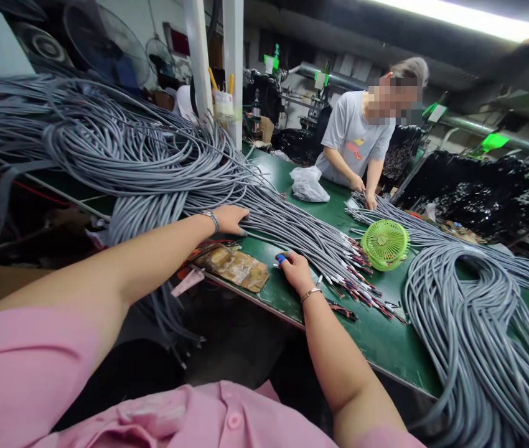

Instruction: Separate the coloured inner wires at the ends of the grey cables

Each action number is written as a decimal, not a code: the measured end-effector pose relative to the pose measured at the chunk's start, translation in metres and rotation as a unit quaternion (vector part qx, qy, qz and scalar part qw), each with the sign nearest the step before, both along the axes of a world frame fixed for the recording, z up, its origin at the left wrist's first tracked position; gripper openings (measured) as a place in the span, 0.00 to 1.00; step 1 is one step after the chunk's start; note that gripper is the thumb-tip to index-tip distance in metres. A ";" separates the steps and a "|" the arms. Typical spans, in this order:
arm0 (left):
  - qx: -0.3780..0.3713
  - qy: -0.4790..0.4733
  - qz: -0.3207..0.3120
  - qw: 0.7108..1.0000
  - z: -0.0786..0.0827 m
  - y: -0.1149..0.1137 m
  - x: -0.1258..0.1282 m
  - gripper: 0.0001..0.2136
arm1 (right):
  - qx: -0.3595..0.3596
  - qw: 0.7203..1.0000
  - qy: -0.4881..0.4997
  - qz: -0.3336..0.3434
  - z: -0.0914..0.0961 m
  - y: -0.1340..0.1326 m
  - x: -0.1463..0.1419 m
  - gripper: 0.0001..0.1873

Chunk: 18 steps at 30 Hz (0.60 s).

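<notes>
My left hand point(230, 219) rests flat on a thick bundle of grey cables point(292, 230) that runs across the green table point(386, 336), fingers stretched out over the strands. My right hand point(294, 269) lies at the near side of the same bundle, fingers curled, with a blue cap on one fingertip; what it pinches I cannot make out. The cable ends point(362, 283) fan out to the right with red, black and white stripped wires.
A huge heap of grey cable point(106, 149) fills the left; another coil point(479, 323) spills over the right edge. A green round fan point(384, 244) and a white bag point(308, 185) lie on the table. A co-worker point(358, 143) handles cables opposite. Brown packets point(236, 266) sit near the front edge.
</notes>
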<state>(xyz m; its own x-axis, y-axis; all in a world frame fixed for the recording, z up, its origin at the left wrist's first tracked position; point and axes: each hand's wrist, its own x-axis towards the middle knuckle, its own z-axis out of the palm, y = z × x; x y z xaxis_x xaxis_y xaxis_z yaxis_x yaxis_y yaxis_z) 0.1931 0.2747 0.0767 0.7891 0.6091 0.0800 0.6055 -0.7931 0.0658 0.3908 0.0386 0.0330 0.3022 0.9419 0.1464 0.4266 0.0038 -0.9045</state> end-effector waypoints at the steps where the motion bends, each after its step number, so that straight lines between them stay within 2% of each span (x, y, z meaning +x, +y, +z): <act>1: -0.011 0.011 0.001 1.000 0.002 0.001 0.002 0.26 | -0.002 1.000 -0.004 0.000 0.000 0.000 0.000 0.10; 4: -0.036 0.052 -0.012 0.998 0.006 0.002 0.007 0.24 | -0.011 1.000 -0.021 -0.004 0.000 0.000 0.000 0.12; 10: 0.024 0.035 -0.059 0.997 0.004 -0.005 -0.001 0.28 | -0.032 0.996 -0.085 -0.026 -0.001 0.001 -0.002 0.13; 15: -0.003 0.033 -0.048 0.998 0.002 -0.008 0.000 0.30 | -0.037 0.993 -0.113 -0.019 -0.001 0.001 -0.001 0.13; 18: -0.016 0.073 -0.047 0.996 0.003 -0.006 0.006 0.25 | -0.033 0.993 -0.115 -0.014 -0.001 0.001 0.000 0.12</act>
<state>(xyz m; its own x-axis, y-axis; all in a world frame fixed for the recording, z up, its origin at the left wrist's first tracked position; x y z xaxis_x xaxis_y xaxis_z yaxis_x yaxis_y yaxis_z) 0.1988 0.2683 0.0797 0.8447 0.5321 -0.0582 0.5335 -0.8458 0.0090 0.3908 0.0400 0.0322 0.2944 0.9436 0.1517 0.6203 -0.0679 -0.7814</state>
